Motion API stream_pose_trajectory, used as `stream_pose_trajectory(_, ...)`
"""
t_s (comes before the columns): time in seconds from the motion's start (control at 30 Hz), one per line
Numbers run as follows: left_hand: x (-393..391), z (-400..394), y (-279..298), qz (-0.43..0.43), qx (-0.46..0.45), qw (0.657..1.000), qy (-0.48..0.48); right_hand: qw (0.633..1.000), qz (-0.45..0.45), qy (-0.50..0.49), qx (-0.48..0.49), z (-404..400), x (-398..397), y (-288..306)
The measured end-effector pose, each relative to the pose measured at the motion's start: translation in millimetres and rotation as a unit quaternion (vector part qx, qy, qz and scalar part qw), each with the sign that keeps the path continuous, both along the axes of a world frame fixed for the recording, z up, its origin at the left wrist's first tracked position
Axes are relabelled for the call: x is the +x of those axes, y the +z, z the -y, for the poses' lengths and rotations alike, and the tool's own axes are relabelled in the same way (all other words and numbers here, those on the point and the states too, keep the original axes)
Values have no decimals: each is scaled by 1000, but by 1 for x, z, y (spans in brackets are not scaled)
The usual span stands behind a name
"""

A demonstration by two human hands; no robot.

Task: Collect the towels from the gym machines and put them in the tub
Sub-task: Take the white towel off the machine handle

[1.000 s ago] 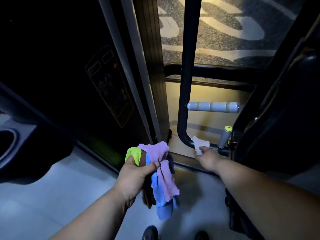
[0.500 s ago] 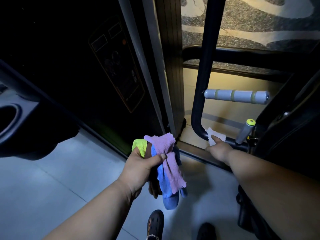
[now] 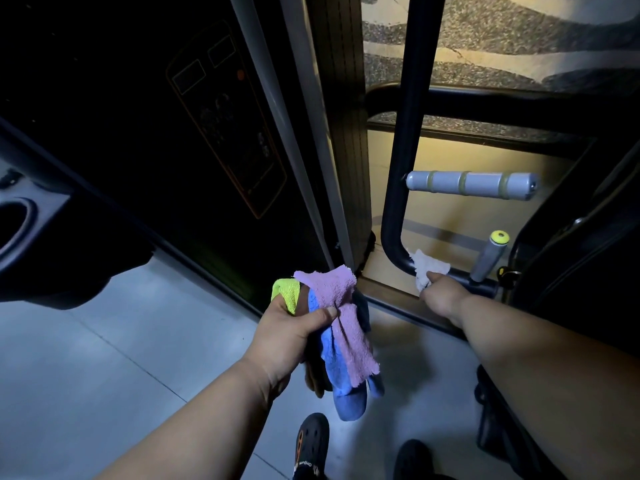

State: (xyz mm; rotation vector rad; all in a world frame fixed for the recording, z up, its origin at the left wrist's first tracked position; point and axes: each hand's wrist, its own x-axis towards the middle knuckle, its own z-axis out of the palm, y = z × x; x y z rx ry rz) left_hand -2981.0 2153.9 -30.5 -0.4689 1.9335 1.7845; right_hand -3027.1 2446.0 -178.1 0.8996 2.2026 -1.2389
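At the gym machine's black frame bar point(image 3: 393, 216), my right hand point(image 3: 441, 296) pinches a white towel point(image 3: 427, 268) draped over the bar's lower bend; soft and light, it should lift free by that bunched edge. My left hand point(image 3: 291, 336) grips the coloured towels point(image 3: 337, 327).

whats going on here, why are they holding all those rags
A person is collecting small towels off gym equipment. Their left hand grips a bundle of towels already gathered: purple, blue, yellow-green and some darker ones. Their right hand reaches low and pinches a white towel draped on the curved black bar of a machine; it is not yet lifted clear. No tub is in view.
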Motion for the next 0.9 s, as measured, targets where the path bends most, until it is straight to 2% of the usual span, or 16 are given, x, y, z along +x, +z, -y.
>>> stream_pose_trajectory(0.07,1,-4,0,0,2,1000,-2,1000,-7,-12,-23,0,2,13)
stream_pose_trajectory(0.27,-2,-15,-1,-5,5,1000,-18,983,-116,-110,-92,7,14,51)
stream_pose_trajectory(0.4,-5,-18,2,-3,7,1000,-30,944,-196,-244,-108,10,20,72)
stream_pose_trajectory(0.5,-9,-20,1,2,9,999,-38,918,-219,-316,-97,15,27,96)
stream_pose_trajectory(0.77,-27,-19,0,43,23,996,-69,908,-267,-252,-201,61,47,151)
stream_pose_trajectory(0.9,-37,-14,3,36,36,992,-112,881,-288,-252,-276,94,58,179)
